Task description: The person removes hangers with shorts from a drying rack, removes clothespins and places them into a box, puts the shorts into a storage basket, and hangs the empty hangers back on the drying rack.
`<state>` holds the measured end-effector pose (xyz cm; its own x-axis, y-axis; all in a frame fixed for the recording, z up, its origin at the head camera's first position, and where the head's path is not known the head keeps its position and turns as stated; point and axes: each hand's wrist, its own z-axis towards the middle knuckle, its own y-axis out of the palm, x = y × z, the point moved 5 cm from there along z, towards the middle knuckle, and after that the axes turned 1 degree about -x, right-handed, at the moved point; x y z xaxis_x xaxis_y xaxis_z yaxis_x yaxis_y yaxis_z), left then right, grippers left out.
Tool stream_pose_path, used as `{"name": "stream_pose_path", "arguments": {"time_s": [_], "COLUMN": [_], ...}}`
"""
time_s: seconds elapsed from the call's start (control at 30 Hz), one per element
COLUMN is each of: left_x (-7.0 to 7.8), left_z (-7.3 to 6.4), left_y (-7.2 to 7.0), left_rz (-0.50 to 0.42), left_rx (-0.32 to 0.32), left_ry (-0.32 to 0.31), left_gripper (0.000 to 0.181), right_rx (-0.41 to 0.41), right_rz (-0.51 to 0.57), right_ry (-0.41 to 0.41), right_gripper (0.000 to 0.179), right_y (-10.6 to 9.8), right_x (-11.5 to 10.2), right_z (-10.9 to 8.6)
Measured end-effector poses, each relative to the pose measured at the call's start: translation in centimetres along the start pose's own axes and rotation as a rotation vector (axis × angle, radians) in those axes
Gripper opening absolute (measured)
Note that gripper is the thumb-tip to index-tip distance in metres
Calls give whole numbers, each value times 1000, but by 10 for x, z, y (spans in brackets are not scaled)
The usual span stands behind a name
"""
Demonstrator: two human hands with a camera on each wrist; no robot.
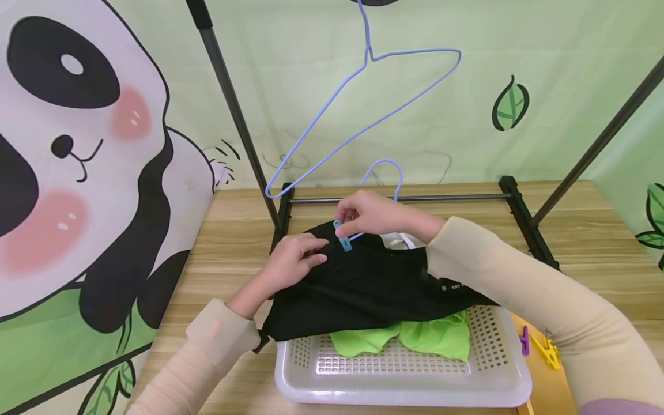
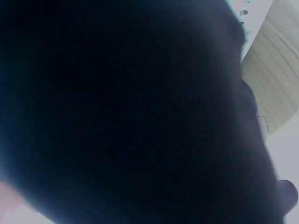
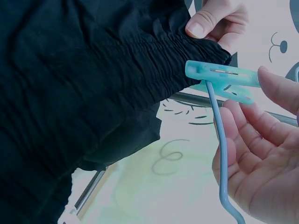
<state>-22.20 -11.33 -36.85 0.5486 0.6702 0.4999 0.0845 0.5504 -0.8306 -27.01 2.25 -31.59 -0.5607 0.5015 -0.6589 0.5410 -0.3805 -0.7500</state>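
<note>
A black garment (image 1: 358, 288) with a gathered elastic waistband (image 3: 154, 51) lies over the basket; its dark cloth fills most of the left wrist view. My left hand (image 1: 295, 262) pinches the end of that waistband between thumb and fingers. Just beside it, my right hand (image 1: 373, 214) holds a blue clothespin (image 3: 219, 72) by its handle end. The clothespin's tip overlaps the waistband edge, right where the wire of a blue hanger (image 3: 217, 121) crosses. The hanger's hook (image 1: 384, 162) rises behind my right hand, while the garment hides most of its frame.
Green cloth (image 1: 436, 340) lies in a white perforated basket (image 1: 404, 395) beneath the garment. Another blue hanger (image 1: 337, 144) hangs above. A dark metal rack (image 1: 228, 92) stands around the work. Purple (image 1: 525, 340) and yellow clips (image 1: 547, 353) lie to the right of the basket.
</note>
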Motion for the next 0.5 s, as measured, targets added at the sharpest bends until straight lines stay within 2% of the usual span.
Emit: {"name": "stream_pose_path", "arguments": {"time_s": [0.13, 0.27, 0.5], "left_x": [1, 1, 1], "left_z": [0, 0, 0], "left_y": [0, 0, 0], "left_rz": [-5, -5, -2], "left_rx": [-3, 0, -1], "left_ry": [1, 1, -5], "left_gripper": [20, 19, 19], "right_rx": [7, 50, 126], "right_rz": [-52, -99, -70], "right_ry": [-33, -54, -18], "right_gripper": [12, 9, 7], "right_y": [-1, -2, -3], "right_x": [-4, -7, -6], "right_z": [0, 0, 0]}}
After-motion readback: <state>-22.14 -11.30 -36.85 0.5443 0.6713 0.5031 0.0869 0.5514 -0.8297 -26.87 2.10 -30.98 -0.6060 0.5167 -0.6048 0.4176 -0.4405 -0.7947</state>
